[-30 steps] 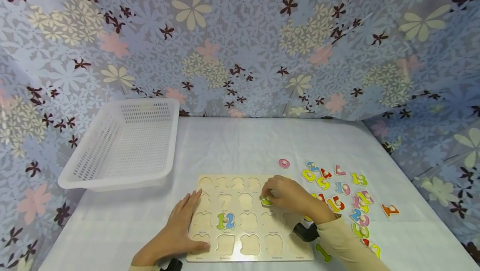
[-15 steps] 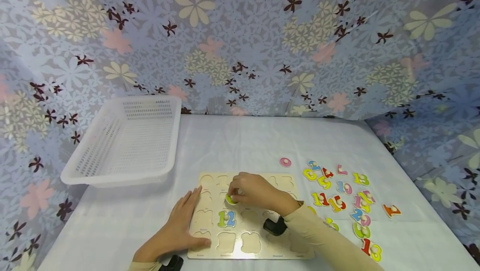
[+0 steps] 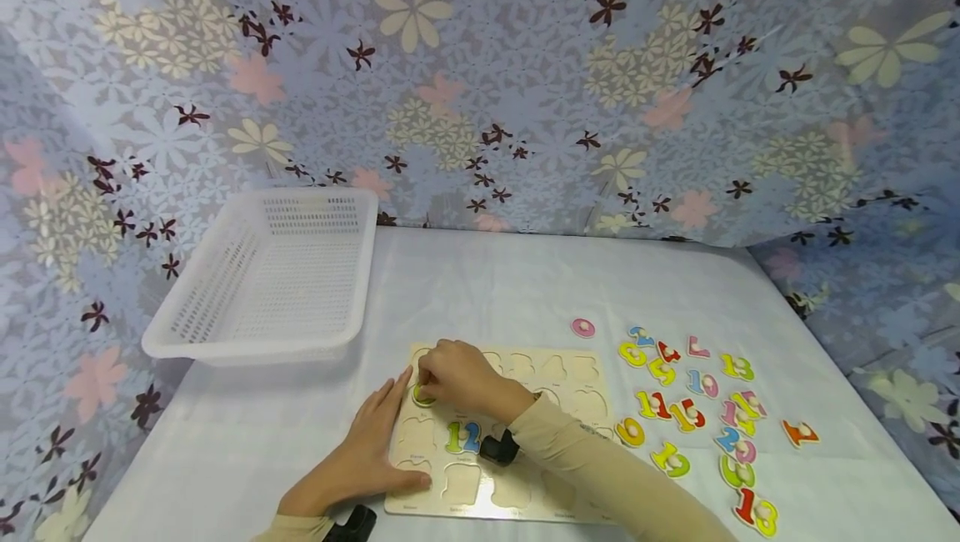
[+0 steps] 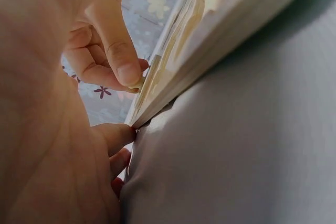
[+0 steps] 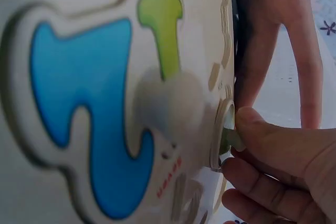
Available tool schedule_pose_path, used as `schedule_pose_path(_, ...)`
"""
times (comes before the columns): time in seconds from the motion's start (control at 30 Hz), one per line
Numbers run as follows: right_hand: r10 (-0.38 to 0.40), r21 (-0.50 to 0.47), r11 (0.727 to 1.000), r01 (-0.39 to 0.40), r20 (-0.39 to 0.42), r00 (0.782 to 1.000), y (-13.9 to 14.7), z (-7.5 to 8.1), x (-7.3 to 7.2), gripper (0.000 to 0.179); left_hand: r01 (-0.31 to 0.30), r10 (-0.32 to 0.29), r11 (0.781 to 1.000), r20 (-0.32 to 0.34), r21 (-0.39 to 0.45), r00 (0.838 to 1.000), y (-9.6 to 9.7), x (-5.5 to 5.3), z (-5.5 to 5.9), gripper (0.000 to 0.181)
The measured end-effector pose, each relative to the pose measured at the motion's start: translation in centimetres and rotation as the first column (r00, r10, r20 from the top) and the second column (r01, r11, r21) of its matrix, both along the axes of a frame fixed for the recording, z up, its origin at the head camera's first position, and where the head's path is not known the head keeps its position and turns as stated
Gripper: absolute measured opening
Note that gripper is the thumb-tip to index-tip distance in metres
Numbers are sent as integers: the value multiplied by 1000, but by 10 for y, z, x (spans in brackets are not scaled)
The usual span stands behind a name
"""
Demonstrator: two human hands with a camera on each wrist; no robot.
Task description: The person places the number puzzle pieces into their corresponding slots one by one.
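Note:
My right hand (image 3: pixel 461 375) pinches the small knob of a yellow-green number piece (image 3: pixel 422 395) over the left end of the wooden puzzle board's (image 3: pixel 438 479) second row. In the right wrist view, thumb and fingertips hold that piece (image 5: pixel 226 141) at the board's surface; which number it is stays hidden. My left hand (image 3: pixel 366 452) lies along the board's left edge with fingers stretched out and the thumb on its lower left corner. A green and blue 12 piece (image 3: pixel 454 438) sits in the third row, its knob blurred in the right wrist view.
Several coloured number pieces lie scattered right of the board, among them a red 1 and yellow 8 piece (image 3: pixel 745 504) and an orange piece (image 3: pixel 800 433). A pink 0 (image 3: pixel 582 328) lies behind the board. A white plastic basket (image 3: pixel 360 292) stands at the back left.
My right hand has carried the yellow-green piece leftwards across the board, from the right part of the second row to its left end. My left hand has stayed at the board's edge.

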State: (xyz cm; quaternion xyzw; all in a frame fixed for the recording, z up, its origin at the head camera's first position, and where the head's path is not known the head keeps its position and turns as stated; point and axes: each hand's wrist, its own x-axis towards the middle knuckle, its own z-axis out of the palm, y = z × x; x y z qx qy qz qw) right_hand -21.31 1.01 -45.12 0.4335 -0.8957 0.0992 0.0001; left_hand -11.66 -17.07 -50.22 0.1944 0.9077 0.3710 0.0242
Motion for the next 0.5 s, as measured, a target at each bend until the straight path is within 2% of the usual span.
schedule_pose_path(0.23,16,-31,999,-16,-16,1000,-4,-2,4,18,23,-23,1000,-33,6,999,0,-1,0,133)
schedule_pose_path(0.5,-59,-34,998,57,-46,997,-7,-6,10,18,27,-26,1000,-47,12,999,0,-2,-1,133)
